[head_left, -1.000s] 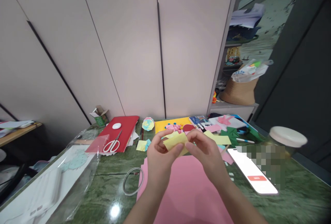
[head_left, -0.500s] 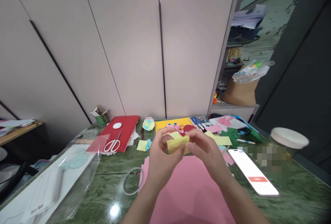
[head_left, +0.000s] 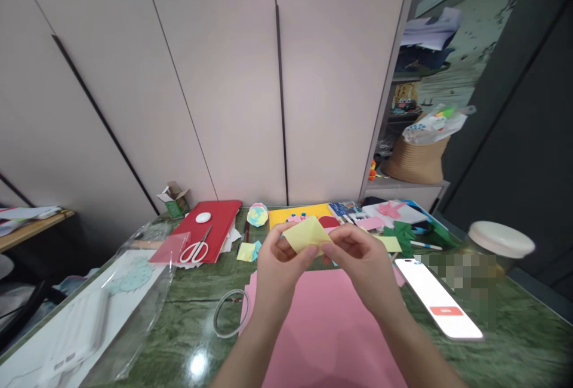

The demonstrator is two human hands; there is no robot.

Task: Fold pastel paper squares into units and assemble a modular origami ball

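Both hands, the left hand [head_left: 280, 259] and the right hand [head_left: 358, 256], pinch a small yellow paper [head_left: 307, 236] between clamped fingers, raised above the pink sheet [head_left: 326, 328] on the table [head_left: 188, 304]. Lifted so, its edges sit within reach of both thumbs.

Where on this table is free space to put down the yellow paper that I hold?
Bare green table lies between the clear plastic sleeve and the tape ring; another patch lies right of the phone. The pink sheet is bare too. The far side, from the red folder to the green paper shapes, is crowded.
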